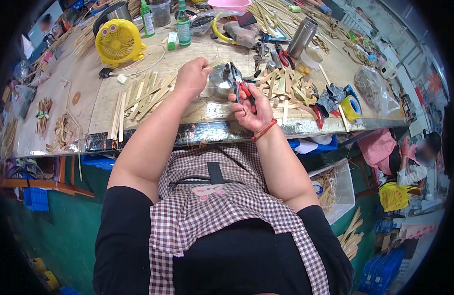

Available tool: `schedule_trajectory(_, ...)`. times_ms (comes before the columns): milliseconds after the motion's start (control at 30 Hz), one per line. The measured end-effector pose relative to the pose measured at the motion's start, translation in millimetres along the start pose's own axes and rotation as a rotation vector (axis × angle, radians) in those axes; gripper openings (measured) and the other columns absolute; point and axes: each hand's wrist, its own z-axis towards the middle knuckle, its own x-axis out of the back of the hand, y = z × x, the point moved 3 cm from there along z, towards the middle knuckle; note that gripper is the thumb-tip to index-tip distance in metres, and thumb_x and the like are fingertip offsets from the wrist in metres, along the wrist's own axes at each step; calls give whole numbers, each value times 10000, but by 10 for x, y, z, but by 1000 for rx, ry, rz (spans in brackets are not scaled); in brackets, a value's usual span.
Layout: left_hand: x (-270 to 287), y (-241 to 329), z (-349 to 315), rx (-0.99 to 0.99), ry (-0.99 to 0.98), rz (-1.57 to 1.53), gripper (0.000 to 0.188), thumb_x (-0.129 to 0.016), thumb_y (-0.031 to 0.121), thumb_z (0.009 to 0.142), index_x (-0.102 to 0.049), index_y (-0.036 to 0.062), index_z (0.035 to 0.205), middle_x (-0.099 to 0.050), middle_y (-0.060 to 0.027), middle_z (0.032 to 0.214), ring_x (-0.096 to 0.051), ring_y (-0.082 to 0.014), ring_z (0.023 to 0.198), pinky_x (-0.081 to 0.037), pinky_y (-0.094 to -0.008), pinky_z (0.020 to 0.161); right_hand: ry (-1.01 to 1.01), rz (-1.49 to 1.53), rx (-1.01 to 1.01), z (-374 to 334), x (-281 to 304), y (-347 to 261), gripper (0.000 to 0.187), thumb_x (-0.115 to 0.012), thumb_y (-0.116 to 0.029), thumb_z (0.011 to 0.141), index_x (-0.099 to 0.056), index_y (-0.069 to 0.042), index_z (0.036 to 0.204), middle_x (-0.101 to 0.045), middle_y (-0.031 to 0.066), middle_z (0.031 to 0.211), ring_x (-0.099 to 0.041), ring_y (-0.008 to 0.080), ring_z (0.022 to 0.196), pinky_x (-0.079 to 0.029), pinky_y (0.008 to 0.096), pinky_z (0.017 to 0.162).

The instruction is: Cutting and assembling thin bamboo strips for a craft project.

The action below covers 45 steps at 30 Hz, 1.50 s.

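My right hand (254,109) is closed around the red and dark handles of a pair of pliers (244,93), jaws pointing away from me. Those jaws reach over a round, shiny metal piece (218,81) with a dark upright post (227,70) at the table's near side. Just left of it, my left hand (191,77) is closed in a pinch on a pale bamboo strip (218,62), which runs toward the post and the jaws. Whether the jaws grip the strip is too small to tell.
Flat bamboo strips (150,93) lie left of my hands, and short curled pieces (288,86) lie right. Around the table stand a yellow fan (119,43), green bottles (183,27), a steel flask (302,38) and yellow tape (351,108). Another person (411,167) sits at far right.
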Motion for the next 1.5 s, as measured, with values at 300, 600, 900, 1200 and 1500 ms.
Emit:
schedule_trajectory(300,-7,-5,45,-16,3,-72,198,-683,218,858,-660,36,933,-685,-176,876,-652,-361,850,-493,-447,755,65,-88,65,-16,-65,-45,417,-333,-435,1042,-469,-114,811,-614,165,926,-549,218,682,-446,295,541)
schedule_trajectory(600,-11,13,8,-11,-35,-214,218,-685,212,864,-648,30,978,-685,-170,895,-657,-343,831,-501,-416,747,36,-183,134,-159,-253,0,398,-342,-423,1041,-468,-114,825,-626,141,923,-572,222,681,-469,302,549)
schedule_trajectory(900,494,407,-542,-373,67,-69,180,-701,126,840,-652,51,996,-658,-126,875,-644,-318,787,-501,-402,683,122,-1139,535,-804,-458,74,362,-561,-241,990,-545,18,1242,-632,128,1150,-650,193,980,-545,328,811)
schedule_trajectory(1200,754,653,-917,-481,89,-79,180,-721,48,786,-638,21,943,-634,-110,794,-621,-292,704,-485,-376,616,45,-1218,486,-1171,-553,298,309,-623,-250,956,-586,18,1105,-588,43,937,-555,130,822,-465,279,778)
schedule_trajectory(1500,714,576,-1000,-451,6,-233,196,-725,11,760,-628,15,931,-625,-120,777,-623,-294,701,-484,-360,616,-69,-1371,713,-1246,-641,416,312,-639,-247,934,-597,39,1050,-609,105,1015,-574,180,904,-461,303,818)
